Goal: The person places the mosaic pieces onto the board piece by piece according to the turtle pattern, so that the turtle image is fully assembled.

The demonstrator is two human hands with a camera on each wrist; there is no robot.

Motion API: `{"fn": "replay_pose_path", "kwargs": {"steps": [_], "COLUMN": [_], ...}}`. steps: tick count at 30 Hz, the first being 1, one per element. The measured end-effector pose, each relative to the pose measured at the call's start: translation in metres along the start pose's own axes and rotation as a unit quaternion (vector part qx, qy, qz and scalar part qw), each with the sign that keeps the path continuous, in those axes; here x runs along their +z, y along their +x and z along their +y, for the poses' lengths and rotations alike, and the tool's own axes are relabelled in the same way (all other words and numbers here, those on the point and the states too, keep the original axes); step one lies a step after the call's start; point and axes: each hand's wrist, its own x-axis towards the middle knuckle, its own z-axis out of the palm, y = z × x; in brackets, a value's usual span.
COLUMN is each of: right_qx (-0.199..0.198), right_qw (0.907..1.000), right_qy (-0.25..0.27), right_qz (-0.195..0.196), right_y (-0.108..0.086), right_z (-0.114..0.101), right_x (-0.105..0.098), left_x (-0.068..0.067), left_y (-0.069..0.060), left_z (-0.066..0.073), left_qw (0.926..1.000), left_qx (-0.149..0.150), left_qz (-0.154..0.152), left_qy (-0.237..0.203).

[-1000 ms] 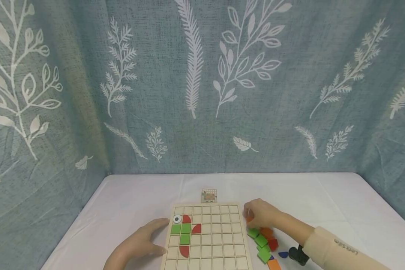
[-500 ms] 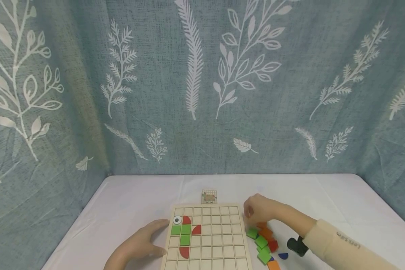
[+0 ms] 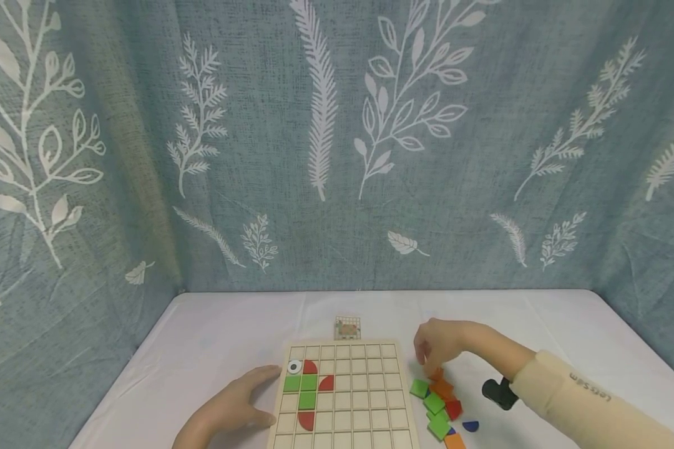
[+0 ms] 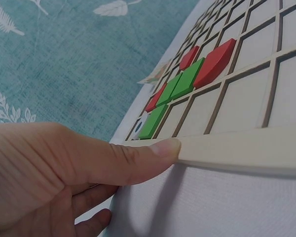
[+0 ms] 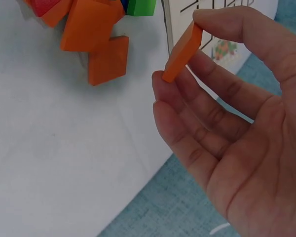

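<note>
A pale wooden grid board [image 3: 359,399] lies on the table. Set in its cells at the left are green square tiles [image 3: 307,400], red quarter-round tiles [image 3: 306,421] and a white eye tile [image 3: 294,366]. My left hand [image 3: 230,399] rests against the board's left edge, its thumb [image 4: 153,153] touching the rim and its fingers relaxed. Beyond the board's right edge, my right hand [image 3: 440,343] pinches an orange tile [image 5: 184,53] between thumb and fingertips, above the table. That tile is hidden in the head view.
Right of the board is a pile of loose orange [image 3: 440,390], green [image 3: 434,402] and red [image 3: 454,410] tiles. A blue half-round piece [image 3: 470,426] lies beside it. A small pattern card [image 3: 347,328] sits behind the board. Something black [image 3: 500,393] shows by the right wrist.
My right hand has lifted slightly and shifted right, away from the board's edge. The left hand and the tiles in the grid look the same.
</note>
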Motion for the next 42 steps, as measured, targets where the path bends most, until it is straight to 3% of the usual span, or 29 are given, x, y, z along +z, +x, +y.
{"fn": "replay_pose_path", "kwargs": {"steps": [5,10,19,22,31,42], "right_qx": [-0.02,-0.085,-0.216,-0.238,-0.255,-0.233], "right_qw": [0.9998,0.996,0.9756,0.97,0.9626,0.9617], "right_qy": [0.005,0.024,0.028,0.032,0.047,0.015], "right_qz": [0.005,0.011,0.029,0.037,0.077,0.144], "right_y": [0.001,0.006,0.021,0.026,0.04,0.053], "right_z": [-0.003,-0.009,-0.037,-0.048,-0.08,-0.108], "right_x": [0.002,0.006,0.019,0.025,0.047,0.065], "left_x": [0.0,0.001,0.002,0.002,0.002,0.001], "left_y": [0.0,0.0,-0.001,-0.001,-0.002,-0.003], "left_z": [-0.001,-0.001,-0.002,-0.003,-0.002,-0.002], "left_qw": [1.0,1.0,0.9999,0.9999,1.0,0.9999], "left_qx": [0.003,-0.005,-0.013,-0.012,0.0,0.015], "left_qz": [-0.002,0.002,-0.001,-0.002,0.002,0.004], "left_qy": [-0.005,0.001,0.001,-0.002,-0.001,0.0]}}
